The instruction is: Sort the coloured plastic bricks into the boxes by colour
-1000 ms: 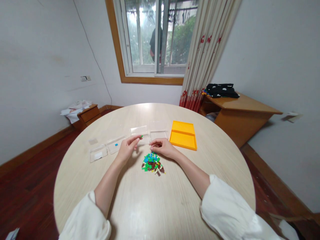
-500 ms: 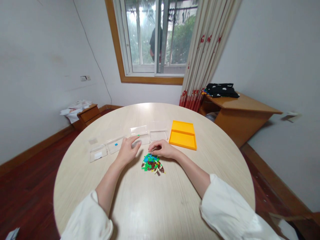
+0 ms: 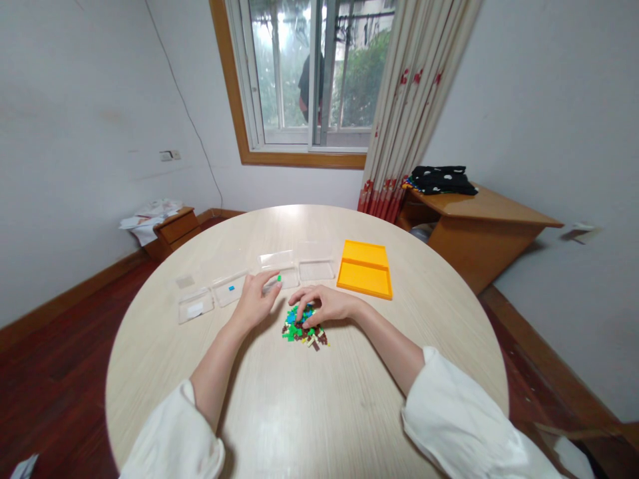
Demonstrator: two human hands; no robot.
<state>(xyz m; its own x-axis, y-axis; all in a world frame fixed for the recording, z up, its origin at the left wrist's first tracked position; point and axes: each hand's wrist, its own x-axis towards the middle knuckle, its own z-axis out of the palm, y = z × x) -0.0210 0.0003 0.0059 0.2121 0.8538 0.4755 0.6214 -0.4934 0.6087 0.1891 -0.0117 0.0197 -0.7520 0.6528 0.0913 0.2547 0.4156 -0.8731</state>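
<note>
My left hand [image 3: 253, 301] is open beside a clear plastic box [image 3: 292, 283], thumb and index finger apart. A small green brick [image 3: 279, 278] shows at that box, between the two fingertips; it looks let go. My right hand [image 3: 327, 303] reaches over a pile of small toy bricks [image 3: 293, 334] in green, blue, brown, cream and yellow. Its fingers are spread, with index finger and thumb down among the bricks and no brick visibly gripped.
Left of my left hand, one clear box [image 3: 238, 293] has a blue brick [image 3: 231, 288] and another clear box [image 3: 182, 318] has a white piece [image 3: 194, 310]. To the right are a further clear box [image 3: 316, 277] and an open yellow case [image 3: 364, 291]. All stand on a round table [image 3: 279, 412].
The green brick has moved from my left index fingertip down into the gap between finger and thumb. My right hand has spread its fingers and lowered them into the brick pile.
</note>
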